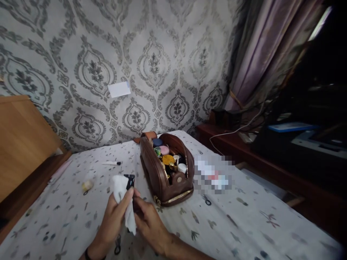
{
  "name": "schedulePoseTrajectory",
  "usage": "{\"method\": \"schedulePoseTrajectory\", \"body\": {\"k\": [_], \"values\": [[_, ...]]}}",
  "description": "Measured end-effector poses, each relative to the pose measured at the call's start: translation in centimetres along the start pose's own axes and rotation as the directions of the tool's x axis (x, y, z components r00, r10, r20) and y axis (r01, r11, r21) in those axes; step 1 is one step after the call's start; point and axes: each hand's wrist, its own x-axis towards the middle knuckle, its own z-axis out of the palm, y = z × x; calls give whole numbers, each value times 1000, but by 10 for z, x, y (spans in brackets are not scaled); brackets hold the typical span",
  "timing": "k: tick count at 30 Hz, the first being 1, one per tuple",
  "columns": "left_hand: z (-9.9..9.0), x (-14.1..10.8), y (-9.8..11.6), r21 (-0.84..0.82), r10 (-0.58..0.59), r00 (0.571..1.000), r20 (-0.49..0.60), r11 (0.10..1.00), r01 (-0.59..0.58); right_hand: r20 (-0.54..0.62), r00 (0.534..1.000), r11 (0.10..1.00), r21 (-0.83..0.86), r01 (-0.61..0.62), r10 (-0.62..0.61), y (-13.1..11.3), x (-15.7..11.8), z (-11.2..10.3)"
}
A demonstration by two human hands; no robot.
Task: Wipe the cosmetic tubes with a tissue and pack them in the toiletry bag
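The brown bag point(152, 177) blocks the way forward and right of the hands point(151, 221); its open top can be entered from above, though jars point(168, 159) crowd it; left, the sheet point(78, 216) gives free passage around a white stick point(110, 163) and a small yellowish item point(87, 185); the wall point(154, 72) closes the far side.
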Motion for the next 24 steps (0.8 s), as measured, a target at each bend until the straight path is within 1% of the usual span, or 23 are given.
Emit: {"method": "schedulePoseTrajectory", "body": {"k": [2,6,7,9,10,12,14,15,17,19,20,21,22,23,24], "values": [[-2,4,8,-58,-9,1000,-2,998,9,27,999,999,-27,-23,24,2,0,0],[-7,19,20,-187,-28,996,-85,982,12,88,991,994,-49,-101,105,7,-4,1],[-10,24,20,-204,-51,994,-95,979,31,93,988,992,-55,-117,121,7,-4,2],[-16,31,16,-240,-128,988,-85,965,104,104,987,991,-62,-120,126,6,-5,2],[-18,34,12,-255,-172,983,-57,955,153,105,987,991,-61,-117,123,6,-5,1],[-23,35,6,-235,-247,968,49,939,251,91,988,992,-28,-122,124,4,-3,0],[-25,31,2,-147,-267,951,153,946,290,62,987,988,41,-152,149,3,-1,-2],[-25,29,1,-98,-263,949,174,954,282,49,985,982,77,-170,167,3,1,-3],[-27,27,2,-8,-217,965,147,975,220,22,981,975,111,-192,191,4,3,-5],[-32,31,2,137,-103,991,84,986,91,2,980,974,105,-199,200,5,5,-6],[-37,36,1,246,-25,998,62,969,9,-4,979,974,100,-202,203,5,5,-6],[-43,43,-1,377,58,997,56,923,-75,-8,978,974,94,-205,206,5,6,-6],[-50,50,-5,504,133,989,66,851,-148,-10,978,974,88,-208,210,6,6,-6],[-58,57,-10,609,183,980,83,769,-196,-12,977,974,83,-212,214,6,6,-6],[-66,64,-15,688,206,973,101,693,-218,-15,976,973,77,-217,219,6,6,-6]]}}
